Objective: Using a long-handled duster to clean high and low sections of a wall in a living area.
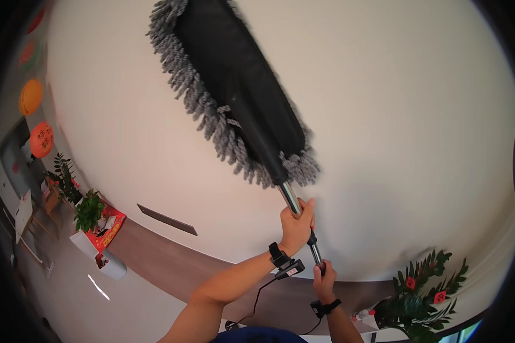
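Note:
A long-handled duster with a black backing (223, 55) and grey chenille fringe (184, 94) is held up in front of a pale wall (395, 111). Its telescopic metal handle (288, 195) slants down to the right. My left hand (298, 223) grips the upper metal tube just below the black socket. Lower on the pole, my right hand (325, 278) is closed around the end grip. Both wrists wear black straps with small devices, and a cable runs from each. The top of the duster head is cut off by the picture's edge.
A potted plant (416, 296) with red tags stands at lower right beside a bottle (362, 316). A dark slot-like panel (167, 219) is on the wall. At left are green plants (90, 210), a red mat (107, 227), a white bin (113, 266), a table (24, 214) and paper lanterns (41, 140).

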Tool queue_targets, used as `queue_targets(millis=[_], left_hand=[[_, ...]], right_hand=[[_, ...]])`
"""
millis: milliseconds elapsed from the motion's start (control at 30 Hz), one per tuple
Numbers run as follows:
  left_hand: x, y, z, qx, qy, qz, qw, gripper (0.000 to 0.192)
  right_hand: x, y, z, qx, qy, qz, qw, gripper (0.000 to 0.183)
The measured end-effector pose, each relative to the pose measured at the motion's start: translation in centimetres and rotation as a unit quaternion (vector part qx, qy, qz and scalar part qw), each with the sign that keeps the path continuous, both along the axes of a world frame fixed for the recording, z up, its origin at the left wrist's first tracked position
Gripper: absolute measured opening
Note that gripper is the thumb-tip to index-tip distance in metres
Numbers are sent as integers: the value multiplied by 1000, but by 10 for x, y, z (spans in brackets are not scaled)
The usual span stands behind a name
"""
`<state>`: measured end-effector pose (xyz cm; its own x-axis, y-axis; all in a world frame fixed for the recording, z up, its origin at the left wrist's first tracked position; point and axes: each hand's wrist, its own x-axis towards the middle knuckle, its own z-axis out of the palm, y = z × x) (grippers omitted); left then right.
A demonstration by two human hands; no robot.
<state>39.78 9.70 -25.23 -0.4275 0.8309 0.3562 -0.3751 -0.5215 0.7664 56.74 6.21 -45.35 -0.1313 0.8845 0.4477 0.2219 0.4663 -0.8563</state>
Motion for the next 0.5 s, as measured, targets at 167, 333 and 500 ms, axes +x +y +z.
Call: queue_targets(millis=[167, 333, 500], left_hand=[[61, -17, -46, -56, 44, -26, 997, 32], [41, 1, 8, -57, 81, 0, 995, 31], [1, 18, 109, 29, 156, 54, 986, 31]], right_hand=[[46, -30, -45, -52, -85, -39, 994, 20], [21, -6, 0, -44, 8, 12, 999, 23], [-22, 24, 84, 7, 67, 67, 995, 22]])
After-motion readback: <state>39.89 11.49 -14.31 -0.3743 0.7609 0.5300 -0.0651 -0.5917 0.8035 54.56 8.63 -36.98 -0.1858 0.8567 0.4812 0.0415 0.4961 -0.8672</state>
